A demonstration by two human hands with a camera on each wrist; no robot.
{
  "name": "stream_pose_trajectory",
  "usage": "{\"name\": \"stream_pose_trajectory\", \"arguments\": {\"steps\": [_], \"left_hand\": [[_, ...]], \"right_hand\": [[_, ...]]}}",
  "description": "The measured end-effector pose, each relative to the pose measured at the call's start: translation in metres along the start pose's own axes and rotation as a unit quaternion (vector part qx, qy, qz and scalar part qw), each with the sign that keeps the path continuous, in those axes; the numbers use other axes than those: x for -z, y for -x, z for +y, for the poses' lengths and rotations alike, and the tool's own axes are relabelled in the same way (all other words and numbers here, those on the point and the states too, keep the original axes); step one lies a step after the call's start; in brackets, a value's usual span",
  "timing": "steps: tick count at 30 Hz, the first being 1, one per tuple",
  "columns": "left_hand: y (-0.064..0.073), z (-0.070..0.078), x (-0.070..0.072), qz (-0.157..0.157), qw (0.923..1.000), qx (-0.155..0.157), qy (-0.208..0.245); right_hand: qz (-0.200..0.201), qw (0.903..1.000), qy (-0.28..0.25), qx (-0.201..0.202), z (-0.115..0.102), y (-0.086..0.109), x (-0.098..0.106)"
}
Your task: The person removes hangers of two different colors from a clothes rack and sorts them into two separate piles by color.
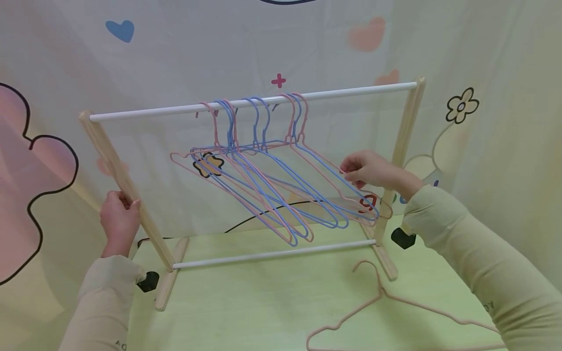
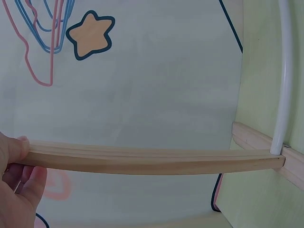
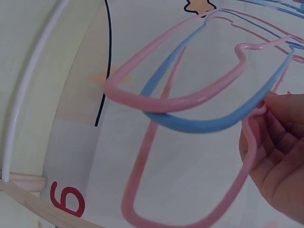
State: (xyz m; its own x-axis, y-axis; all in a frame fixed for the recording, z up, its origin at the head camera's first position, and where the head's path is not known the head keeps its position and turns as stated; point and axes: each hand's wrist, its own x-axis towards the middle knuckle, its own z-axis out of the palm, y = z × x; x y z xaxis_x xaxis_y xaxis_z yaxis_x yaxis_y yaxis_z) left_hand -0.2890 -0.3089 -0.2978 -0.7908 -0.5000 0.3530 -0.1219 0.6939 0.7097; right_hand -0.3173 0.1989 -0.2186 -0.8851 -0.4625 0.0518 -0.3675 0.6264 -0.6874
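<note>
My left hand [image 1: 119, 217] grips the left wooden post [image 1: 151, 226] of a small clothes rack. The left wrist view shows the thumb on one side of the post and the fingers curled on the other. At the right end of the row, my right hand [image 1: 369, 168] pinches a pink hanger [image 3: 249, 149] near the notch in its shoulder. A blue hanger [image 3: 199, 125] runs right beside those fingertips. Several more pink and blue hangers [image 1: 287, 173] hang from the rack's white top rail [image 1: 351, 92], bunched towards its middle.
A loose pink hanger [image 1: 381, 291] lies at the front right of the pale green table [image 1: 237, 302]. The rack's lower white bar [image 1: 272, 255] joins its wooden feet. Black clamps [image 1: 148, 282] sit by the table's sides, and a printed curtain [image 1: 175, 58] hangs behind.
</note>
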Motion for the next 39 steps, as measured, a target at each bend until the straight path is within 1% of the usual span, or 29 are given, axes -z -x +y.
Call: {"name": "stream_pose_trajectory", "arguments": {"steps": [4, 9, 12, 15, 18, 24, 29, 33, 39], "left_hand": [[0.002, 0.001, -0.002, 0.000, 1.0000, -0.005, 0.000], [0.002, 0.001, -0.003, 0.001, 1.0000, -0.006, 0.003], [0.002, 0.001, -0.004, -0.002, 1.0000, -0.004, 0.004], [0.002, 0.001, -0.005, -0.002, 1.0000, -0.003, 0.004], [0.001, 0.001, -0.005, -0.002, 1.0000, -0.003, 0.002], [0.000, 0.003, -0.005, -0.003, 1.0000, -0.002, -0.002], [-0.001, 0.003, -0.003, -0.001, 1.0000, -0.004, -0.003], [-0.001, 0.001, -0.002, -0.006, 1.0000, 0.000, -0.001], [0.001, -0.001, 0.000, -0.012, 0.9999, 0.003, 0.002]], "right_hand": [[0.015, 0.9998, 0.010, -0.004, -0.001, 0.005, 0.006], [0.046, 0.9988, 0.017, -0.009, -0.004, 0.012, 0.016], [0.053, 0.9983, 0.022, -0.009, -0.006, 0.017, 0.023], [0.056, 0.9979, 0.031, -0.010, -0.006, 0.025, 0.031], [0.067, 0.9962, 0.054, -0.015, -0.003, 0.035, 0.040], [0.091, 0.9896, 0.105, -0.037, 0.010, 0.062, 0.064], [0.113, 0.9821, 0.140, -0.056, 0.027, 0.084, 0.080], [0.119, 0.9795, 0.147, -0.068, 0.042, 0.100, 0.087], [0.118, 0.9763, 0.158, -0.089, 0.063, 0.125, 0.090]]}}
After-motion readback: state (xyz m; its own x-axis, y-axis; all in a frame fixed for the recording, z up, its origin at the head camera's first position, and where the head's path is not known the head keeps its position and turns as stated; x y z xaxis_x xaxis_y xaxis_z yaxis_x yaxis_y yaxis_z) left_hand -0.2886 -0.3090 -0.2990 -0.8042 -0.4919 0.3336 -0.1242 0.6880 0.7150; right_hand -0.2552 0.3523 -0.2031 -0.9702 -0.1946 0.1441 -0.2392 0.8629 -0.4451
